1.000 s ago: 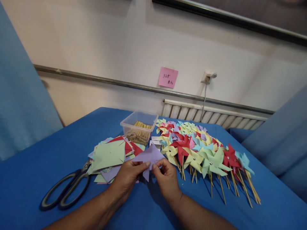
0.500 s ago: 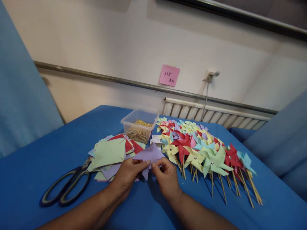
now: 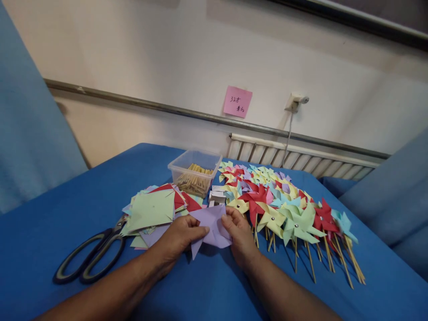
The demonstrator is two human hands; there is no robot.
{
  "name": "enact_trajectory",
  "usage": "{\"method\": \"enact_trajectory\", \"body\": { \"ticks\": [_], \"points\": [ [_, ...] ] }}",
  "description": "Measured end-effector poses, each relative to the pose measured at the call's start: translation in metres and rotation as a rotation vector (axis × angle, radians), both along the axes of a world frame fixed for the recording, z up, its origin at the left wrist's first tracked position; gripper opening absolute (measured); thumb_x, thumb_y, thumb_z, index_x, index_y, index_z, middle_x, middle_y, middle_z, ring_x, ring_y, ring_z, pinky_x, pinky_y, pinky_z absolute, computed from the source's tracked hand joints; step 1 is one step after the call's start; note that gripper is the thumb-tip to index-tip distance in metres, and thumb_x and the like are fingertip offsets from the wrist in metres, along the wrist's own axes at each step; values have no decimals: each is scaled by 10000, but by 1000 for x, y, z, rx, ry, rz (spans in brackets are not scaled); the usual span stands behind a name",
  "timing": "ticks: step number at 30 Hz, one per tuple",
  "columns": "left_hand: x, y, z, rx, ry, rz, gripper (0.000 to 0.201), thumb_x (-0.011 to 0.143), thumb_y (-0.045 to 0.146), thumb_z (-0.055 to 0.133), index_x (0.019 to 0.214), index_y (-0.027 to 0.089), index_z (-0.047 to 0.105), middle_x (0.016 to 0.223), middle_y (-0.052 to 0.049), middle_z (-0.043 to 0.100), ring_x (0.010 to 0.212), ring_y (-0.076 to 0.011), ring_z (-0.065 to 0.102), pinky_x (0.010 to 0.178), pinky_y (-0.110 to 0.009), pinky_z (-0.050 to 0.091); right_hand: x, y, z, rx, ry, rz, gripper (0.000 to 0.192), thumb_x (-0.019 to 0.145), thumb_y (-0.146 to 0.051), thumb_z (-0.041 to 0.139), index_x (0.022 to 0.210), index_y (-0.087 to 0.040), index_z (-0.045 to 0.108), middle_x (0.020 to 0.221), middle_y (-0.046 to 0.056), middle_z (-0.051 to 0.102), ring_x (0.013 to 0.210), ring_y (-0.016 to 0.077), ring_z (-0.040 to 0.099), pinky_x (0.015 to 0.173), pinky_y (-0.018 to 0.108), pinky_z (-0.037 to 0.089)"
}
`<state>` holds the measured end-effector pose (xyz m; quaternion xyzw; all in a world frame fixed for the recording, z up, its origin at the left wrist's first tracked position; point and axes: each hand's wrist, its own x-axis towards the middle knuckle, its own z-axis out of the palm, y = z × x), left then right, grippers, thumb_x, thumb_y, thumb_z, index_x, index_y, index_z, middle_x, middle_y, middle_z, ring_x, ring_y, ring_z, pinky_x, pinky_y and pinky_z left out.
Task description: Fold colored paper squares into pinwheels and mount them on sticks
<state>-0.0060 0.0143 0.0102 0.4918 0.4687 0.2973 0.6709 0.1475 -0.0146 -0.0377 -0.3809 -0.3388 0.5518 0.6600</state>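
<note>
Between my hands is a purple paper pinwheel (image 3: 214,225), partly folded, its points sticking out at several sides. My left hand (image 3: 180,234) pinches its left part between thumb and fingers. On the opposite side, my right hand (image 3: 239,232) grips the paper's right edge, thumb on top. No stick shows on this piece. Just left of it lies a pile of cut coloured paper squares (image 3: 152,209), a light green one on top. Large dark-handled scissors (image 3: 92,256) lie beside the pile, their blades partly under the paper.
A clear plastic box (image 3: 194,171) of short wooden sticks stands behind the paper pile. Small white boxes (image 3: 217,195) sit next to it. Many finished pinwheels (image 3: 297,225) on sticks cover the right side of the blue table (image 3: 214,290). A radiator (image 3: 301,158) runs along the wall.
The purple paper has turned, showing a broader face and spreading wider. My right hand has moved from a pinch at its middle to the right edge; the left keeps its hold.
</note>
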Motion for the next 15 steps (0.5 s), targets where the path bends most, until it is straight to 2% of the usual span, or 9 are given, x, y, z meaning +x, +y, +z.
{"method": "enact_trajectory", "body": {
  "ticks": [3, 6, 8, 10, 13, 15],
  "points": [
    [-2, 1, 3, 9, 46, -120, 167, 624, 273, 720, 614, 132, 632, 554, -19, 648, 481, -127, 528, 479, -228, 362, 2, -1, 0, 12, 30, 193, 459, 649, -362, 834, 1016, -178, 627, 909, 50, 721, 756, 182, 673, 716, 300, 517],
    [-2, 2, 4, 27, 94, -188, 156, 613, 261, 715, 596, 128, 636, 536, -8, 628, 472, -114, 499, 472, -219, 325, 1, -2, -1, 7, 30, 226, 495, 596, -280, 867, 1020, -172, 634, 912, 38, 734, 766, 173, 681, 736, 287, 517],
    [-1, 2, 4, 53, 110, -147, 141, 616, 252, 710, 603, 128, 644, 532, 1, 619, 474, -108, 489, 476, -215, 317, -1, -2, -2, -5, 36, 228, 494, 583, -263, 871, 1007, -166, 637, 885, 31, 741, 740, 166, 683, 722, 279, 521],
    [1, 0, 4, 85, 109, -60, 146, 611, 246, 720, 576, 143, 622, 508, 21, 598, 467, -101, 473, 471, -211, 306, -3, -2, -2, -15, 28, 187, 473, 586, -264, 866, 989, -164, 639, 862, 29, 746, 720, 170, 686, 708, 284, 529],
    [4, -2, 0, 95, 53, 35, 214, 624, 261, 753, 551, 163, 578, 460, 59, 540, 442, -80, 425, 455, -199, 280, -9, -1, -2, -26, 40, 45, 448, 601, -272, 852, 978, -169, 633, 878, 39, 755, 744, 198, 700, 731, 327, 548],
    [5, -3, -3, 27, -38, 37, 170, 660, 271, 761, 652, 161, 633, 533, 45, 600, 492, -87, 487, 493, -195, 341, -14, 0, -1, -25, 93, -60, 438, 616, -274, 838, 985, -175, 623, 916, 50, 759, 783, 215, 709, 771, 360, 555]
  ]
}}
